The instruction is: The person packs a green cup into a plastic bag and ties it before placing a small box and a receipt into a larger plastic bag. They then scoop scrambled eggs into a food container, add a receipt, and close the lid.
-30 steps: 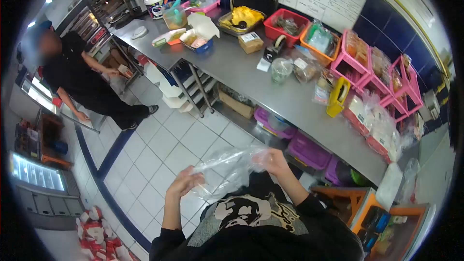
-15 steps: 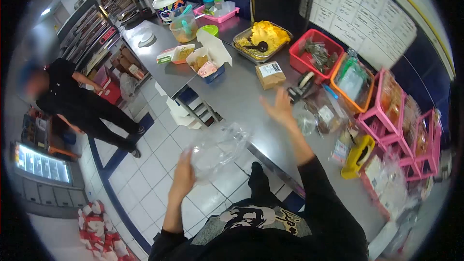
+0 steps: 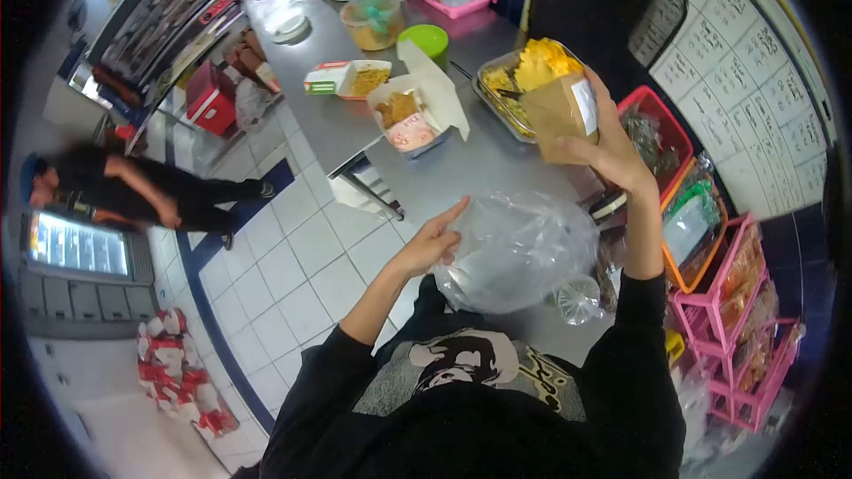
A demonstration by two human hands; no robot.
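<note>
Box (image 3: 555, 120), brown, label (image 3: 585, 106) unreadable, gripped by right hand (image 3: 612, 155), clear bag (image 3: 519, 248) pinched in left hand (image 3: 430, 247), tray (image 3: 484, 89) holding yellow food (image 3: 543, 62)

Open food box (image 3: 413, 115), green lid (image 3: 423, 38)

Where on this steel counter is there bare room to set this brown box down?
Bare steel lies between the open white carton and the plastic bag, and along the counter edge beside it. Baskets crowd the right end.
</note>
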